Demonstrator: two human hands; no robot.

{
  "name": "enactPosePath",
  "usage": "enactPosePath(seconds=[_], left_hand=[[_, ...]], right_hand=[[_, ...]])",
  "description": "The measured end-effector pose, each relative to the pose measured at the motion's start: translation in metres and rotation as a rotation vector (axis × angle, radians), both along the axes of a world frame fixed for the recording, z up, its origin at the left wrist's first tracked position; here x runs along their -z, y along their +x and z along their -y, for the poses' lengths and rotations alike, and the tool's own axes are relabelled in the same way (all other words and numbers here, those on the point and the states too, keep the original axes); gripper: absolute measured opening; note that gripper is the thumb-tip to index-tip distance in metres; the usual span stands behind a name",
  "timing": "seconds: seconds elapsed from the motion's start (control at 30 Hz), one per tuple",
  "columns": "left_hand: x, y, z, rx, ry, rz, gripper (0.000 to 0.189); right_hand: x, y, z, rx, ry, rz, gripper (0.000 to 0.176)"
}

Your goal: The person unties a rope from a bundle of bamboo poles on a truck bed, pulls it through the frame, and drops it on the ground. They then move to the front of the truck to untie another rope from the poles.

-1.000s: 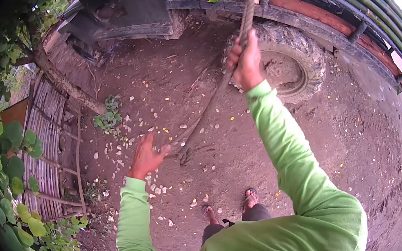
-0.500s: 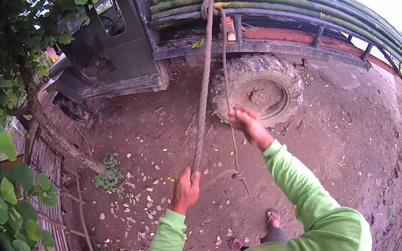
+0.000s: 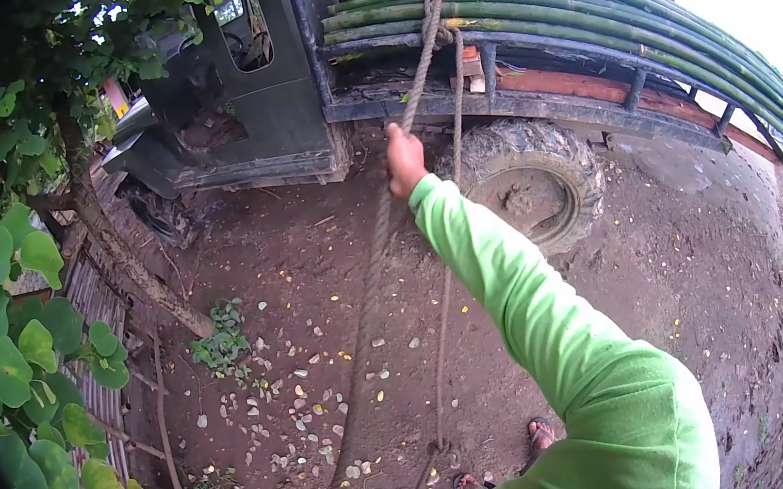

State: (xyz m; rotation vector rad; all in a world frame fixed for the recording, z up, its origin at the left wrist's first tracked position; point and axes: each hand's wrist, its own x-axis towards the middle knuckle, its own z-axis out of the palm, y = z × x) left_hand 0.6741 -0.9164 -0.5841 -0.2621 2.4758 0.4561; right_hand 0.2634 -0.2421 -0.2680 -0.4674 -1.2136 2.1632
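My right hand [image 3: 405, 162], its arm stretched forward in a green sleeve, is closed around a thick rope [image 3: 376, 261]. Above the hand the rope runs up to the side of the loaded truck. Below it, the rope sags toward the bottom of the view. A second rope length [image 3: 445, 326] hangs just to the right, with a knot [image 3: 439, 447] low down near my feet. Green bamboo poles [image 3: 538, 6] lie lengthwise on the truck bed, where the rope is looped near their front part. My left hand is out of view.
The dark truck cab [image 3: 283, 121] stands at upper left, and a muddy wheel [image 3: 532, 196] lies beyond my arm. A tree trunk [image 3: 123, 243], leafy branches and a slatted bamboo fence [image 3: 100, 378] line the left. Pale stones [image 3: 308, 421] dot the dirt ground.
My right hand has moved left and upward from its place near the wheel and taken hold of the thick rope. My left hand, on that rope before, has left the view.
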Motion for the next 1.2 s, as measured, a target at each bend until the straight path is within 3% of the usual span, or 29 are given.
enactPosePath(seconds=[0.03, 0.1, 0.13, 0.17, 0.23, 0.27, 0.3, 0.33, 0.37, 0.4, 0.5, 0.57, 0.63, 0.67, 0.7, 0.77, 0.83, 0.9, 1.03, 1.1, 1.17, 1.2], left_hand=[[0.006, -0.021, 0.021, 0.069, -0.118, -0.002, 0.050], [0.012, -0.102, 0.029, 0.186, -0.173, -0.320, 0.057], [-0.006, -0.160, -0.009, 0.147, 0.025, -0.578, 0.052], [-0.115, -0.193, -0.113, -0.199, 0.430, -0.446, 0.044], [-0.157, -0.270, -0.218, -0.189, 0.704, -0.471, 0.069], [-0.191, -0.290, -0.274, 0.067, 0.804, -0.313, 0.083], [-0.210, -0.302, -0.326, 0.152, 0.883, -0.105, 0.089], [-0.204, -0.318, -0.368, 0.188, 1.090, 0.111, 0.086], [-0.219, -0.310, -0.403, 0.195, 1.065, 0.044, 0.078], [-0.232, -0.302, -0.424, 0.201, 1.045, -0.026, 0.070], [-0.213, -0.262, -0.392, 0.102, 1.144, -0.203, 0.051], [-0.197, -0.213, -0.350, 0.436, 0.758, -0.730, 0.042], [-0.189, -0.145, -0.313, 0.451, 0.656, -0.828, 0.031], [-0.174, -0.118, -0.291, 0.428, 0.627, -0.812, 0.029], [-0.139, -0.098, -0.256, 0.400, 0.526, -0.721, 0.030], [-0.095, -0.050, -0.197, 0.319, 0.473, -0.698, 0.031], [-0.069, -0.004, -0.148, 0.151, 0.517, -0.650, 0.033], [-0.065, 0.005, -0.120, 0.009, 0.401, -0.490, 0.039], [-0.055, -0.013, -0.056, -0.188, 0.165, -0.215, 0.052], [-0.051, -0.052, -0.031, -0.242, 0.102, -0.162, 0.060], [-0.056, -0.111, -0.032, -0.289, 0.136, -0.188, 0.069], [-0.067, -0.149, -0.051, -0.318, 0.235, -0.225, 0.073]], right_hand=[[0.028, -0.001, 0.033, 0.220, 0.155, -0.061, 0.045], [0.065, 0.052, 0.096, 0.043, 0.162, -0.088, 0.042], [0.083, 0.080, 0.128, -0.044, 0.167, -0.097, 0.040], [0.115, 0.103, 0.160, -0.099, 0.211, -0.104, 0.037], [0.163, 0.157, 0.212, -0.364, 0.238, 0.002, 0.042], [0.191, 0.181, 0.235, -0.509, 0.299, 0.082, 0.054], [0.200, 0.208, 0.248, -0.590, 0.345, 0.091, 0.050], [0.207, 0.232, 0.261, -0.674, 0.388, 0.098, 0.049], [0.238, 0.240, 0.271, -0.651, 0.424, -0.011, 0.060], [0.255, 0.246, 0.260, -0.820, 0.747, 0.170, 0.073], [0.246, 0.244, 0.175, -1.238, 0.822, 0.111, 0.085], [0.249, 0.212, 0.116, -1.117, -0.089, -0.030, 0.094], [0.172, 0.175, 0.054, -0.944, -0.152, -0.090, 0.091], [0.132, 0.155, 0.034, -0.874, -0.229, -0.147, 0.080], [0.095, 0.131, 0.015, -0.924, -0.235, -0.265, 0.082], [0.038, 0.082, -0.003, -0.622, -0.388, -0.143, 0.073], [0.013, 0.044, -0.028, -0.539, -0.091, -0.137, 0.049], [-0.012, 0.020, -0.052, -0.537, -0.171, -0.206, 0.034], [-0.041, 0.006, -0.044, -0.526, -0.310, -0.143, 0.036], [-0.016, 0.015, 0.005, -0.369, -0.010, -0.067, 0.042], [0.036, 0.017, 0.061, 0.050, 0.294, -0.098, 0.046], [0.038, 0.049, 0.088, 0.002, 0.201, -0.167, 0.049]])
